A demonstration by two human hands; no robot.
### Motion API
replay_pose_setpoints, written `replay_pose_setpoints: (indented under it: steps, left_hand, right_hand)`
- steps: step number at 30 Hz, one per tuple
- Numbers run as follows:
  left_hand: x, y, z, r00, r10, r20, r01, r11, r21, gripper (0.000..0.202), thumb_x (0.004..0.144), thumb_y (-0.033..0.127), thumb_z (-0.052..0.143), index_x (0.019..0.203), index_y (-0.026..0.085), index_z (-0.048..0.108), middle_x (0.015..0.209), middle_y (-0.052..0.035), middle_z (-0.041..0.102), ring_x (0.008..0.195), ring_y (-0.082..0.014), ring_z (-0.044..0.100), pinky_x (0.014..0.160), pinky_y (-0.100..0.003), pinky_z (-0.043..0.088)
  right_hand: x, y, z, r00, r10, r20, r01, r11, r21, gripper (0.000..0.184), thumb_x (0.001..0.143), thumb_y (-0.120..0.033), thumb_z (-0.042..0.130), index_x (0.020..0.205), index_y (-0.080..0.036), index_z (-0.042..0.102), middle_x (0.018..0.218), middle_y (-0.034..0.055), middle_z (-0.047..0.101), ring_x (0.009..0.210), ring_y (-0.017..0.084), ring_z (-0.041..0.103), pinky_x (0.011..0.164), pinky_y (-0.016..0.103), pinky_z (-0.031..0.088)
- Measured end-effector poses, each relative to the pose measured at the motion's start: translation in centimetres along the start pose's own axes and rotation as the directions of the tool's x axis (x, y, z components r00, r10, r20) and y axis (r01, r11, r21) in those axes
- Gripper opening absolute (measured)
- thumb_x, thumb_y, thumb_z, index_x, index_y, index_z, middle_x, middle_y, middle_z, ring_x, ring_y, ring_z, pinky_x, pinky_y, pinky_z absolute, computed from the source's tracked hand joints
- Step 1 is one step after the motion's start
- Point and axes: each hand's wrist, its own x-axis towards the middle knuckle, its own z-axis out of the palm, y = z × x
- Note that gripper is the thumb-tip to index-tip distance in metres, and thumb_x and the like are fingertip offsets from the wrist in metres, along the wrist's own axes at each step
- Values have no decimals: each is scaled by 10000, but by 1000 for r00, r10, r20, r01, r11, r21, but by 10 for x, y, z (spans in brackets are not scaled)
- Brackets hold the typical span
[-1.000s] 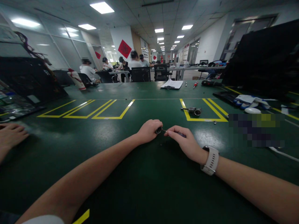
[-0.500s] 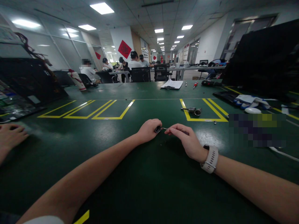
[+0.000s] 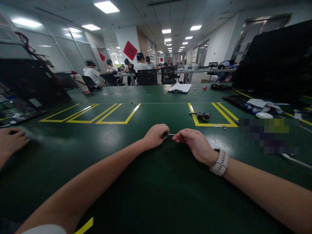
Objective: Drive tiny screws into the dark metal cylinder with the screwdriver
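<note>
My left hand (image 3: pixel 156 136) is closed around a dark metal part with a round, hollow end (image 3: pixel 165 135). From the right, a thin metal shaft (image 3: pixel 172 134), like that of a screwdriver, reaches to this part. My right hand (image 3: pixel 191 143) has its fingers wrapped round the tool's other end, and the handle is hidden inside the hand. Below the hands, a tiny ring-like piece (image 3: pixel 168 151) lies on the green table (image 3: pixel 156 182). A similar metal part with a round cup and a thin stem (image 3: pixel 202 115) rests inside the right yellow-taped area.
Another person's hand (image 3: pixel 13 141) rests at the left edge. A small metal piece (image 3: pixel 224 128) lies near the yellow tape (image 3: pixel 212 125). Farther back are a clipboard with papers (image 3: pixel 179 87), a red pen-like tool (image 3: pixel 204 87), gloves (image 3: pixel 263 106) and a dark monitor (image 3: pixel 275 61).
My right hand has turned about the tool, its fingers rolling so the palm side shows more, and its wrist has risen slightly. My left hand stays in place with the metal part.
</note>
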Motion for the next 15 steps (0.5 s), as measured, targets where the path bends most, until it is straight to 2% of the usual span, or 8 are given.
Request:
replay_pose_setpoints:
  steps: [3,6,9,12,14,15]
  left_hand:
    - [0,-1,0,999,-18,-33,14,995,-97,100,800,205,492,709,165,487,693,0,504,639,-124,477,591,-244,360]
    - [1,0,0,998,-42,-40,37,992,-118,134,803,243,503,695,167,480,687,6,499,632,-120,473,580,-240,358]
    - [1,1,-1,997,-65,-40,62,995,-80,133,803,241,508,697,164,484,684,4,502,631,-122,476,579,-241,358]
    - [1,2,-1,998,-58,-18,58,998,12,78,793,186,500,718,162,500,691,-1,515,640,-129,485,593,-249,360]
    - [2,2,0,999,-34,7,33,996,80,55,783,149,490,733,161,510,701,-7,525,653,-138,492,606,-258,359]
    - [2,2,0,1000,-21,18,19,995,102,55,778,136,486,737,161,513,703,-10,529,657,-141,494,611,-262,359]
  right_hand:
    - [1,1,-1,1000,17,12,-18,999,42,146,750,-264,570,709,-158,662,768,60,687,743,167,597,776,349,430]
    - [-1,1,1,1000,-18,0,18,1000,24,152,761,-272,562,711,-165,657,774,57,684,754,172,599,778,358,433]
    - [-6,1,4,991,-132,-26,128,983,-133,166,782,-280,543,719,-177,655,776,46,670,781,180,591,785,364,427]
    - [-10,0,7,971,-234,47,234,893,-384,180,806,-289,527,757,-185,665,790,34,650,817,191,579,783,360,413]
    - [-11,0,8,969,-236,74,243,857,-454,187,808,-293,527,753,-183,668,784,33,644,815,193,575,769,356,407]
    - [-10,1,7,973,-221,66,228,870,-437,186,803,-292,532,738,-181,667,774,33,644,810,193,575,768,354,406]
